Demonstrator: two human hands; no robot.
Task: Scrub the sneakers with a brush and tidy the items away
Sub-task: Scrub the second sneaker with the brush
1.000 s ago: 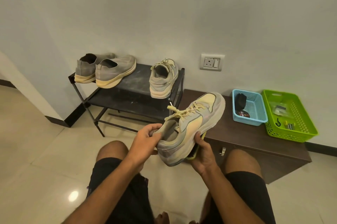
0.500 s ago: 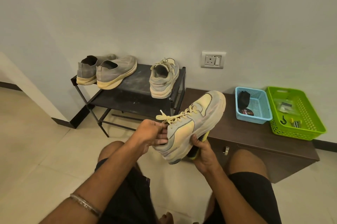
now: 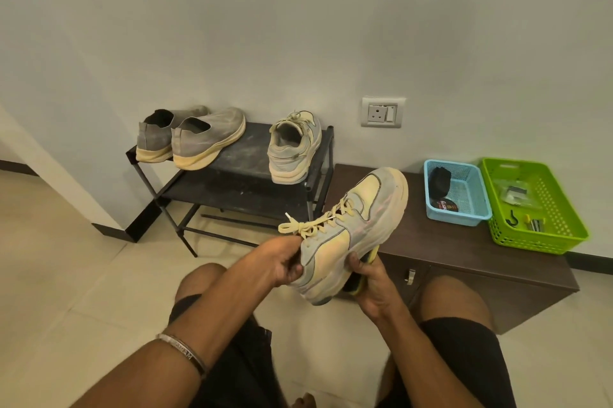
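A dusty cream and grey laced sneaker (image 3: 351,231) is held in the air over my knees, toe pointing up and to the right. My left hand (image 3: 282,263) grips its heel and collar. My right hand (image 3: 368,278) is under the sole and holds a yellow-edged black brush (image 3: 360,271) against it; most of the brush is hidden. The matching sneaker (image 3: 293,147) stands on the right end of the black shoe rack (image 3: 238,182). Two grey slip-on sneakers (image 3: 195,139) sit at the rack's left end.
A low brown cabinet (image 3: 464,251) stands right of the rack. On it are a blue basket (image 3: 459,192) holding a black item and a polish tin, and a green basket (image 3: 534,205) with small bits. A wall socket (image 3: 383,111) is above. Tiled floor lies to the left.
The sneaker has tilted so its toe points higher and further right. My left hand has closed more firmly round the heel. The view has shifted a little to the left.
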